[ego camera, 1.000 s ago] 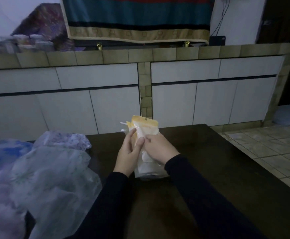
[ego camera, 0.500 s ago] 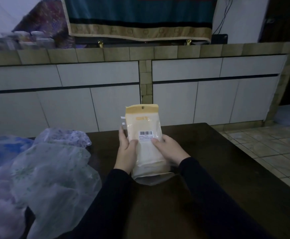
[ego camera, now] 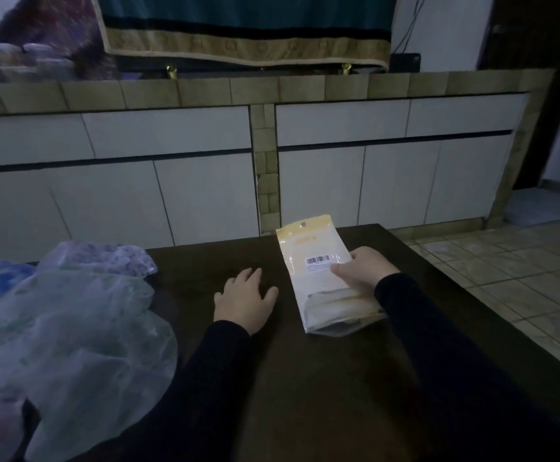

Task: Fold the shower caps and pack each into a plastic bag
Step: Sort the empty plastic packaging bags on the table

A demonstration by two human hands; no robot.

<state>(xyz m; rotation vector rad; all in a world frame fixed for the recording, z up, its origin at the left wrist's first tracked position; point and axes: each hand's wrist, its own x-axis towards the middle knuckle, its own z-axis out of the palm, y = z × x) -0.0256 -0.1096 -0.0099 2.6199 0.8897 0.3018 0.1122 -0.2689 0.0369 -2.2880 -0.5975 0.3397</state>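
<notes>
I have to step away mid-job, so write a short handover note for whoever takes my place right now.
Left hand: holds nothing, fingers spread flat on the dark wooden table.
Right hand: grips the yellow-topped clear plastic bag, which lies on the table at its right side.
Done: a folded white cap shows inside that bag.
Left: the loose translucent shower caps heaped at the table's left still need folding and bagging.

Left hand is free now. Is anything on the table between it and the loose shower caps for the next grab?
Nothing visible. The left hand lies open on the dark table, and only bare tabletop separates it from the shower caps piled at its left. The right hand holds the packed bag.
</notes>
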